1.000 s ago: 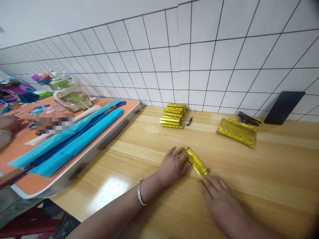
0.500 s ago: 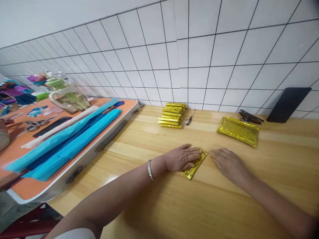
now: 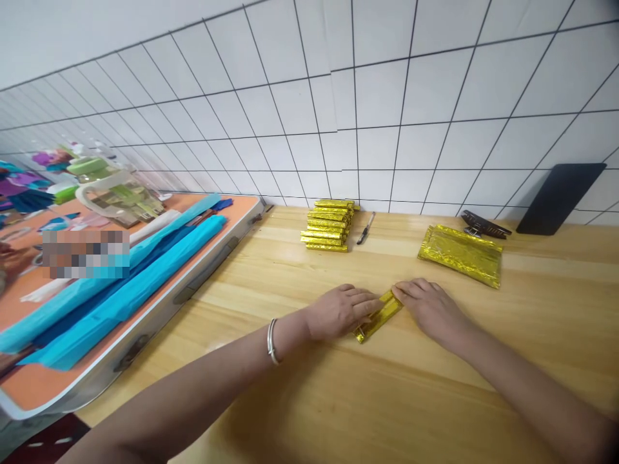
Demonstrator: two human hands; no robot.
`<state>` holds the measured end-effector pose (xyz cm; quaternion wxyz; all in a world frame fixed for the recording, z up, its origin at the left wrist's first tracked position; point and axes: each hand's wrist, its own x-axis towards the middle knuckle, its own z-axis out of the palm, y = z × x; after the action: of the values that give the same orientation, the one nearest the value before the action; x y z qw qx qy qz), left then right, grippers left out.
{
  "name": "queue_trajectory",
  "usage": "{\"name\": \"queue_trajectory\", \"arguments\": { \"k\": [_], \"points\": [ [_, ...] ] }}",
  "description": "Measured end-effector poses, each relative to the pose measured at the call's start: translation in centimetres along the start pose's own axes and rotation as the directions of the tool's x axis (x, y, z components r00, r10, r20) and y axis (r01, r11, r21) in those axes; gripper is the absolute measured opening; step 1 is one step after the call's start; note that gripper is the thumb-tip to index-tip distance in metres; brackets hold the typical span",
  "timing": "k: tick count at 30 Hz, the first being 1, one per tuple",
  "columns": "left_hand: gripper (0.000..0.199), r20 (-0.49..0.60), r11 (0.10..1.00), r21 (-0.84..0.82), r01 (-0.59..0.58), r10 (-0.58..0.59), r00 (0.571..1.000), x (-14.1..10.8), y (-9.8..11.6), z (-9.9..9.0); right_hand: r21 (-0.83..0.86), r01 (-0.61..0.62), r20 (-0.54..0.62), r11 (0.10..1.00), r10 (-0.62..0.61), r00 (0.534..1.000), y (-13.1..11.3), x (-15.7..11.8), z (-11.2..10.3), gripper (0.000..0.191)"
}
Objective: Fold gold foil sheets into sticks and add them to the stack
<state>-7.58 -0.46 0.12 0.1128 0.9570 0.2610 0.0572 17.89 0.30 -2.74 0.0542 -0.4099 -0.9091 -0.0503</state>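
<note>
A folded strip of shiny gold foil paper [image 3: 384, 316] lies slantwise on the wooden table between my hands. My left hand [image 3: 341, 312], with a silver bangle at the wrist, grips the strip along its left side, its fingers together and bent over the edge. At the strip's far right end, my right hand [image 3: 428, 309] pinches the corner with its fingers; the thumb is partly hidden. Farther back sits a stack of rolled gold foil pieces [image 3: 329, 225]. A flat pile of gold foil sheets [image 3: 461, 254] rests at the back right.
A pen [image 3: 366, 229] lies beside the stack. A dark hair claw clip [image 3: 486, 224] is behind the sheets, and a black phone-like slab [image 3: 561, 198] leans on the tiled wall. To the left, an orange-topped board [image 3: 242, 216] carries blue paper rolls [image 3: 145, 283] and a clear container [image 3: 118, 193].
My right hand has moved left onto the strip's far corner. My left hand has slid slightly left, uncovering more of the strip. The whole view has shifted a little.
</note>
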Motion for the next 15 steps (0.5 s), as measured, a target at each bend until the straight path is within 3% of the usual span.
{"name": "queue_trajectory", "arguments": {
  "k": [7, 11, 15],
  "points": [
    [0.055, -0.106, 0.975, 0.056, 0.214, -0.207, 0.973, -4.7, 4.6, 2.7, -0.107, -0.091, -0.001, 0.990, 0.092, 0.996, -2.2, -0.7, 0.2, 0.037],
    [0.058, -0.130, 0.974, 0.040, 0.222, -0.215, 0.968, -5.1, 4.3, 3.6, -0.083, -0.082, -0.006, 0.993, 0.082, 0.997, -2.2, -1.7, 0.0, 0.038],
    [0.052, -0.169, 0.967, 0.045, 0.250, -0.239, 0.956, -4.6, 2.3, 3.0, 0.076, -0.007, 0.012, 0.997, 0.007, 1.000, -0.9, -2.2, -1.1, 0.035]
  ]
}}
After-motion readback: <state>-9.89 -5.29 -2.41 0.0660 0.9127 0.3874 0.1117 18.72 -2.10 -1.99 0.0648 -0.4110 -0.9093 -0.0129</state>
